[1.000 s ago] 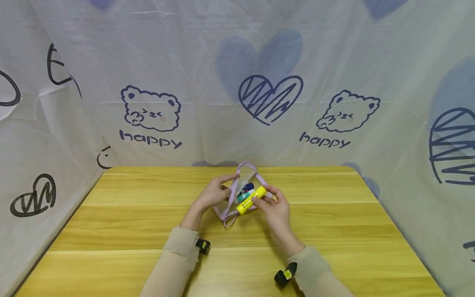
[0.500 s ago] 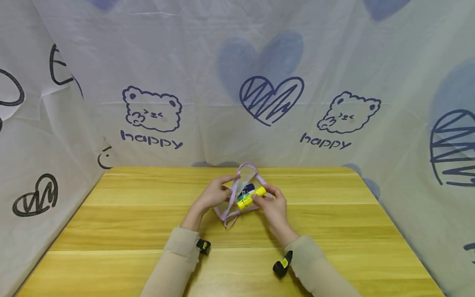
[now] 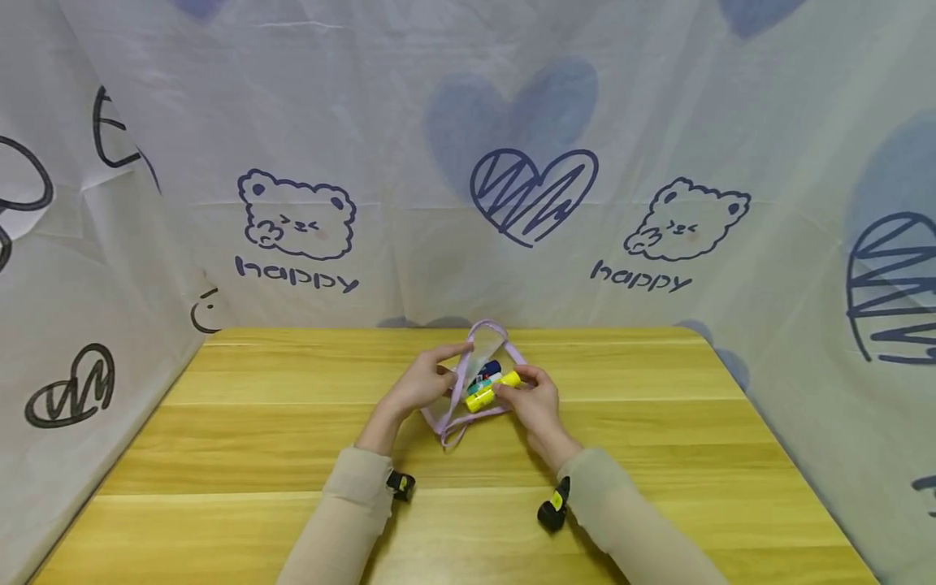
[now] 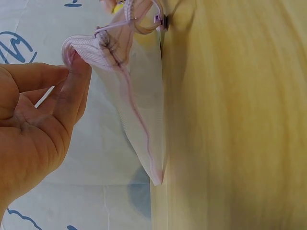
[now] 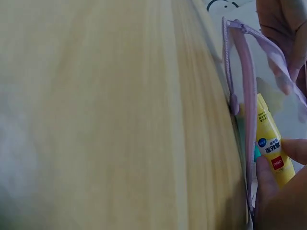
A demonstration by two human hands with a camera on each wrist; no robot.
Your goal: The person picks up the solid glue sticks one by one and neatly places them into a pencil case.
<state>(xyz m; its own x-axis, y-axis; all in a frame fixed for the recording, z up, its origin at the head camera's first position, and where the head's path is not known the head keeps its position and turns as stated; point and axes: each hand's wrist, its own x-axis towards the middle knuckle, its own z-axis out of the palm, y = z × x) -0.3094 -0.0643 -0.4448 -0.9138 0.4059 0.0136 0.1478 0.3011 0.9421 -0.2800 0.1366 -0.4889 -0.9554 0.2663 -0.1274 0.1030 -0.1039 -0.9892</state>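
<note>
A see-through zip pouch with lilac edging (image 3: 458, 387) stands on the table with its mouth spread. My left hand (image 3: 422, 382) pinches the pouch's zipped edge between thumb and fingers, as the left wrist view shows at the pouch's rim (image 4: 93, 50). Between thumb and fingers, my right hand (image 3: 537, 404) holds a yellow glue stick (image 3: 483, 396), tilted within the pouch's mouth. In the right wrist view the printed label of the glue stick (image 5: 266, 125) faces the camera. Behind it inside the pouch lie a dark blue tube (image 3: 490, 369) and a partly hidden teal-and-white tube (image 3: 478, 384).
The wooden table (image 3: 256, 455) stretches out on both sides of the pouch. A white cloth (image 3: 409, 236) with printed hearts and bears hangs behind the table's back edge and along its sides. A black wrist camera (image 3: 553, 505) is strapped to the right sleeve.
My right hand has moved slightly left and away from me, bringing the yellow glue stick lower into the pouch's mouth. My left hand has stayed at the pouch's edge.
</note>
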